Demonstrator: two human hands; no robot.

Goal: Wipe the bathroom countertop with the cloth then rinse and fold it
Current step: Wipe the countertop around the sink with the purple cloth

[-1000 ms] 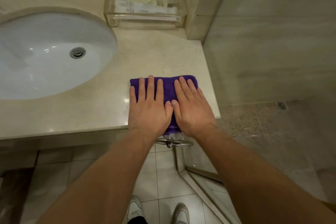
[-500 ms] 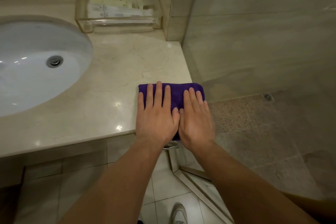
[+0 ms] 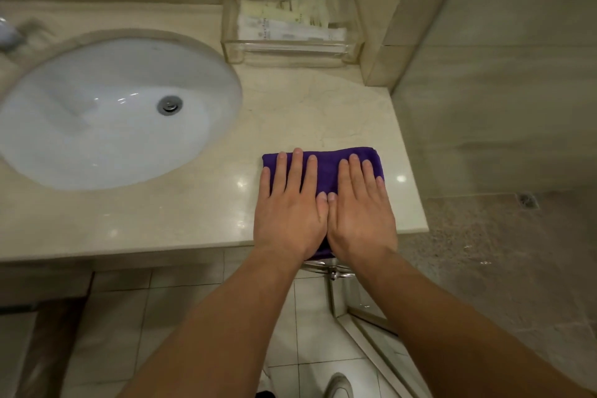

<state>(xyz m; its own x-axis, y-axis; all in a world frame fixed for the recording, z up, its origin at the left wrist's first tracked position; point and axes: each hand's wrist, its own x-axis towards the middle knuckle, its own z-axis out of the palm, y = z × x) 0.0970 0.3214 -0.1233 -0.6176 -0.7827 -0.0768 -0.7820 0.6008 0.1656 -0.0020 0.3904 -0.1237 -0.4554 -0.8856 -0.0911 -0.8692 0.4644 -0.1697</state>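
A folded purple cloth (image 3: 326, 165) lies on the beige marble countertop (image 3: 161, 220), near its front right corner. My left hand (image 3: 290, 213) and my right hand (image 3: 361, 216) rest flat on it side by side, thumbs touching and fingers stretched toward the wall. Neither hand grips the cloth, and the palms hide most of it. Its near end hangs slightly over the counter's front edge between my wrists.
A white oval sink (image 3: 113, 113) with a metal drain is set in the counter at the left, with a blurred faucet (image 3: 8, 32) beyond it. A clear box of toiletries (image 3: 290, 48) stands at the back wall. A glass shower panel (image 3: 484, 107) borders the right. A metal bar (image 3: 332, 270) sits under the counter edge.
Both hands stay flat on the cloth in about the same spot. My view swung right, then back left, so more of the sink shows now.
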